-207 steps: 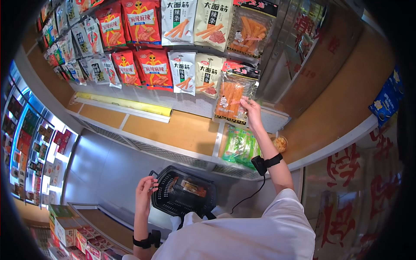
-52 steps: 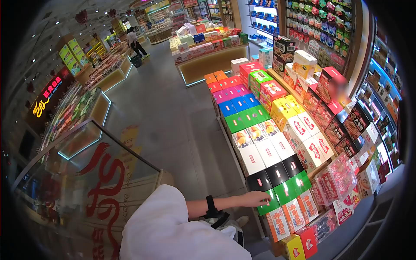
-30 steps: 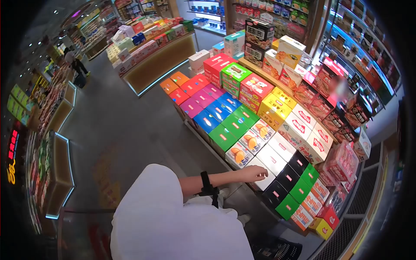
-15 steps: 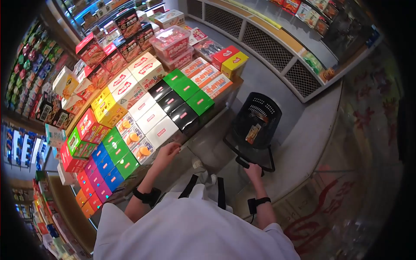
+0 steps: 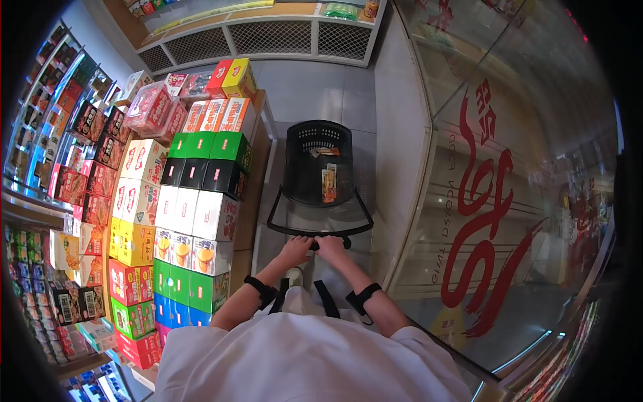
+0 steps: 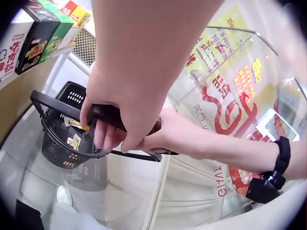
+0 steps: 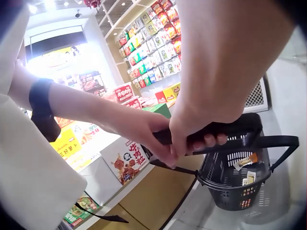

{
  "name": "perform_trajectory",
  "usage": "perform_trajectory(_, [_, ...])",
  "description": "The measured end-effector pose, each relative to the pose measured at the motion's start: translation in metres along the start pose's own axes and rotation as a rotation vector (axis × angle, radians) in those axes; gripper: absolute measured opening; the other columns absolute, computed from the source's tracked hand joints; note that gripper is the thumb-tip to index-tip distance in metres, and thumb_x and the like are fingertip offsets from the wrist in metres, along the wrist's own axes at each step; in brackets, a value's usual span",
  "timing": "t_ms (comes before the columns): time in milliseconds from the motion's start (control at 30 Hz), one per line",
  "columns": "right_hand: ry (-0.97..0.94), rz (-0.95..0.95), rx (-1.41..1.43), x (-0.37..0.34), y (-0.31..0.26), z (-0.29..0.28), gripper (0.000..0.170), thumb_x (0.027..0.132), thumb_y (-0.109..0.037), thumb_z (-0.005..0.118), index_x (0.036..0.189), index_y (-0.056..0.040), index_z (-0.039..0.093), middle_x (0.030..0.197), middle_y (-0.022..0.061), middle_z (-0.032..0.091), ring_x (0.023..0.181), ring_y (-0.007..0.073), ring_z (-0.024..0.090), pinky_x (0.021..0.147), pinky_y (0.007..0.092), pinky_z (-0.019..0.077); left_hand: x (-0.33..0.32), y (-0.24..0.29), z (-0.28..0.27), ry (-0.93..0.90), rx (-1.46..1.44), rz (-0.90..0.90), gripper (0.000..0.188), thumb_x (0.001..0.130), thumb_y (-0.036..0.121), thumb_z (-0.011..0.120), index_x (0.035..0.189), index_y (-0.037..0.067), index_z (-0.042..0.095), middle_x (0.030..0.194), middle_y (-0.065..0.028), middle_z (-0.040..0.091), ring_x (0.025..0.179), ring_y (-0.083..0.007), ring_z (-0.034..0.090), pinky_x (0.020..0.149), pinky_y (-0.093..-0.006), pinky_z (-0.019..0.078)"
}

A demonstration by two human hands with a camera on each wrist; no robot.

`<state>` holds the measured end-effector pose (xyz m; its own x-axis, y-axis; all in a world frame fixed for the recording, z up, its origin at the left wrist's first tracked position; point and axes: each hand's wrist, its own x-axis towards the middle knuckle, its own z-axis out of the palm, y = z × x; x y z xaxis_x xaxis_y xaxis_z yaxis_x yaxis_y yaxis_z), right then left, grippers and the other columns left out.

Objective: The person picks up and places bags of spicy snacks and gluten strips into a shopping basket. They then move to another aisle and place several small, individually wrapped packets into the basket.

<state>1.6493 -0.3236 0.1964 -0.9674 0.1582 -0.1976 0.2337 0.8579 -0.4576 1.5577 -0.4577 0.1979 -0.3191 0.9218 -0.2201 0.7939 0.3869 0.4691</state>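
Observation:
Both hands grip the black basket's handle [image 5: 313, 245], side by side: the left hand [image 5: 296, 251] at its left end, the right hand [image 5: 330, 248] close beside it. In the left wrist view the left hand [image 6: 127, 103] has its fingers curled round the black grip. The right wrist view shows the right hand's [image 7: 204, 112] fingers wrapped round the handle. The black basket [image 5: 291, 161] hangs in front of the body, with a few small packets in it, one an orange and white packet [image 5: 329, 183].
Stacked boxes [image 5: 214, 216] in several colours fill a display on the left. A glass panel [image 5: 429, 221] with red lettering stands on the right. Ahead is a shelf unit with mesh panels [image 5: 271, 40]; grey floor [image 5: 362, 100] lies between.
The left hand has moved from beside the boxes onto the basket handle, next to the right hand. The view has turned, so the boxes now stand left and the basket is centred.

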Motion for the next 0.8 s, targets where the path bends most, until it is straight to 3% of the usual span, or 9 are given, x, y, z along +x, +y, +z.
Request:
perform_trajectory(100, [0.041,-0.001,0.001,-0.043,-0.027,0.026,0.026,0.064,-0.022,0.067,0.085,-0.0089,0.059,0.077,0.0111,0.062,0.074,0.0278,0.061,0.065,0.0397,0.0485,-0.037,0.01,0.034,-0.02,-0.079,-0.148,0.032,0.066,0.025,0.065,0.094,0.01,0.057,0.08,-0.0104,0.062,0.082,-0.0289,0.06,0.076,-0.04,0.043])
perform_trajectory(133, [0.059,-0.001,-0.005,-0.061,-0.033,0.031,0.027,0.065,-0.021,0.067,0.087,-0.0084,0.058,0.079,0.0113,0.062,0.077,0.0273,0.061,0.068,0.0395,0.0474,-0.055,0.012,0.046,0.086,-0.078,-0.086,0.02,0.07,0.026,0.062,0.083,0.011,0.06,0.071,-0.0088,0.063,0.071,-0.0291,0.061,0.073,-0.0419,0.0432])
perform_trajectory(233, [0.033,0.029,-0.004,-0.123,-0.043,0.051,0.029,0.065,-0.019,0.066,0.091,-0.0069,0.057,0.083,0.0111,0.062,0.086,0.0259,0.058,0.077,0.0389,0.0429,-0.105,0.018,0.063,-0.104,0.006,-0.068,0.022,0.071,0.028,0.06,0.086,0.012,0.059,0.074,-0.0092,0.063,0.074,-0.0284,0.061,0.072,-0.0438,0.0427])
perform_trajectory(367, [0.052,0.034,-0.118,-0.187,-0.057,0.067,0.032,0.066,-0.018,0.065,0.094,-0.005,0.056,0.089,0.0106,0.061,0.092,0.0248,0.055,0.085,0.0391,0.0361,-0.152,0.036,0.089,-0.158,0.018,0.012,0.024,0.074,0.031,0.058,0.092,0.014,0.059,0.077,-0.0088,0.063,0.08,-0.027,0.061,0.074,-0.0447,0.0407])
perform_trajectory(400, [0.07,0.041,-0.119,-0.201,-0.058,0.074,0.033,0.066,-0.018,0.065,0.094,-0.0051,0.055,0.089,0.0106,0.061,0.091,0.0251,0.055,0.084,0.0392,0.0371,-0.162,0.049,0.088,-0.219,0.042,-0.027,0.024,0.075,0.029,0.058,0.094,0.014,0.059,0.079,-0.0093,0.063,0.084,-0.0265,0.061,0.076,-0.0459,0.0396])
perform_trajectory(567, [0.069,0.021,-0.066,-0.261,-0.068,0.113,0.031,0.069,-0.02,0.065,0.093,-0.005,0.054,0.086,0.0116,0.059,0.086,0.0283,0.055,0.073,0.0403,0.0425,-0.224,0.098,0.124,-0.073,0.082,-0.012,0.027,0.075,0.018,0.055,0.1,0.008,0.057,0.087,-0.0103,0.061,0.09,-0.0271,0.059,0.089,-0.0551,0.0315])
perform_trajectory(633, [0.065,0.013,0.009,-0.287,-0.071,0.129,0.029,0.07,-0.021,0.064,0.092,-0.0056,0.053,0.083,0.0129,0.058,0.084,0.0311,0.055,0.067,0.0417,0.0445,-0.246,0.114,0.149,0.061,0.106,0.065,0.025,0.074,0.017,0.056,0.097,0.007,0.057,0.083,-0.0107,0.062,0.084,-0.0274,0.061,0.083,-0.0504,0.0398])
perform_trajectory(767, [0.077,0.023,0.082,-0.344,-0.077,0.163,0.025,0.069,-0.022,0.065,0.085,-0.006,0.055,0.079,0.015,0.057,0.076,0.034,0.056,0.064,0.0442,0.0452,-0.287,0.144,0.203,0.111,0.061,0.09,0.024,0.071,0.02,0.058,0.09,0.006,0.056,0.076,-0.0134,0.062,0.072,-0.0298,0.062,0.064,-0.0386,0.0498])
perform_trajectory(800, [0.051,0.031,0.093,-0.359,-0.077,0.175,0.023,0.069,-0.022,0.065,0.082,-0.0055,0.055,0.08,0.015,0.058,0.078,0.0336,0.056,0.066,0.0436,0.0462,-0.299,0.16,0.206,0.021,0.052,0.005,0.024,0.071,0.022,0.059,0.089,0.006,0.056,0.076,-0.0141,0.062,0.073,-0.0302,0.063,0.064,-0.0408,0.0499])
